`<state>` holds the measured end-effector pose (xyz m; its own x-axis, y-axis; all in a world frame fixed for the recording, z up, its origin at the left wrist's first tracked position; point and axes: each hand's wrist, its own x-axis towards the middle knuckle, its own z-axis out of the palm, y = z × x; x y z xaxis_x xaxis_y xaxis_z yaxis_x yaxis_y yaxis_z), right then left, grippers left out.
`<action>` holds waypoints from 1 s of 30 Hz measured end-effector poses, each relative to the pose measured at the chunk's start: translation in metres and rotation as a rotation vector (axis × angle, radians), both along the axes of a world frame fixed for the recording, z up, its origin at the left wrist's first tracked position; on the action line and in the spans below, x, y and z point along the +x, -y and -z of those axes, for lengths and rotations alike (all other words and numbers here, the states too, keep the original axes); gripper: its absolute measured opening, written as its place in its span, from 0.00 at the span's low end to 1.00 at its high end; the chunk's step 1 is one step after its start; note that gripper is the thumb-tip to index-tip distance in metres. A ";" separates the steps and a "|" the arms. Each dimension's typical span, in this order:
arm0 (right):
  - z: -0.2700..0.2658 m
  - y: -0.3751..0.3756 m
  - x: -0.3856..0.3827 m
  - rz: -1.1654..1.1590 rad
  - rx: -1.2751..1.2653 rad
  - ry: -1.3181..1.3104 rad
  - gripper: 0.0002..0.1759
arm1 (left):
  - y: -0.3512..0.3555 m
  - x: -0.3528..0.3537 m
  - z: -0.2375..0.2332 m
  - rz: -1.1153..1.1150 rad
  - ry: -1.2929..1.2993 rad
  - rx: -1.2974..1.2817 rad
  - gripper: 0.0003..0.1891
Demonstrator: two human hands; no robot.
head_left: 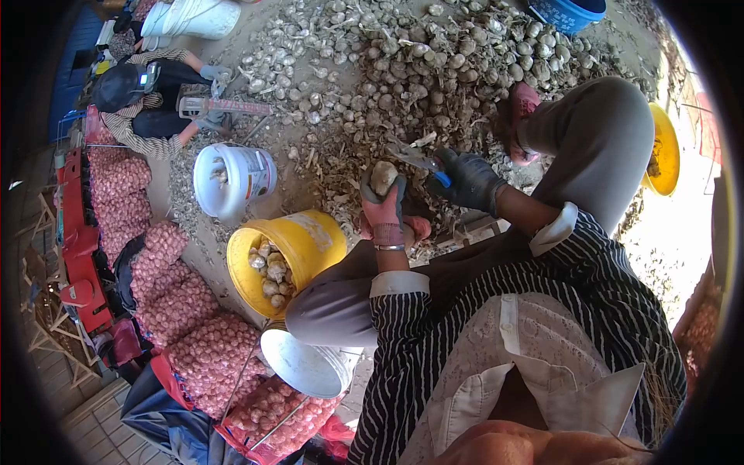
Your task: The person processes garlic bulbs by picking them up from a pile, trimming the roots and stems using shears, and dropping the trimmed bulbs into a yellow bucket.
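My left hand (383, 203), in a pink and grey glove, is closed around a garlic bulb (384, 177) held upright in front of my knees. To its right, my right hand (470, 183) in a dark glove grips pruning shears (417, 158) with a blue handle. The shears' blades point up and left, just above and to the right of the bulb, apart from it. A big heap of garlic bulbs (434, 85) with dry stalks and husks lies on the ground beyond both hands.
At my left stand a yellow bucket (320, 232) holding bulbs, a white bucket (208, 182) and another white bucket (306, 364). Red net sacks of garlic (209, 360) line the left side. A co-worker (147, 101) crouches at upper left. A blue tub (570, 17) stands behind the heap.
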<state>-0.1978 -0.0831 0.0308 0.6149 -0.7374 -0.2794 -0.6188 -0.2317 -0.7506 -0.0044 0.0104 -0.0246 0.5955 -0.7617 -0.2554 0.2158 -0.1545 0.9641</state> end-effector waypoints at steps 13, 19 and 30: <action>0.052 -0.011 0.002 -0.162 -0.130 -0.205 0.18 | 0.009 -0.001 0.002 0.096 0.649 0.139 0.37; 0.060 -0.012 0.016 0.210 0.603 0.220 0.20 | -0.024 0.042 -0.023 -0.211 -0.315 -0.465 0.26; 0.063 0.004 0.034 0.793 1.532 0.702 0.17 | 0.031 0.055 0.004 -0.309 -0.315 -0.126 0.15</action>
<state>-0.1634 -0.0868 -0.0324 0.5793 -0.2567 -0.7736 0.2463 0.9599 -0.1341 0.0504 -0.0210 -0.0281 0.7079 -0.5971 -0.3773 0.5189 0.0773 0.8513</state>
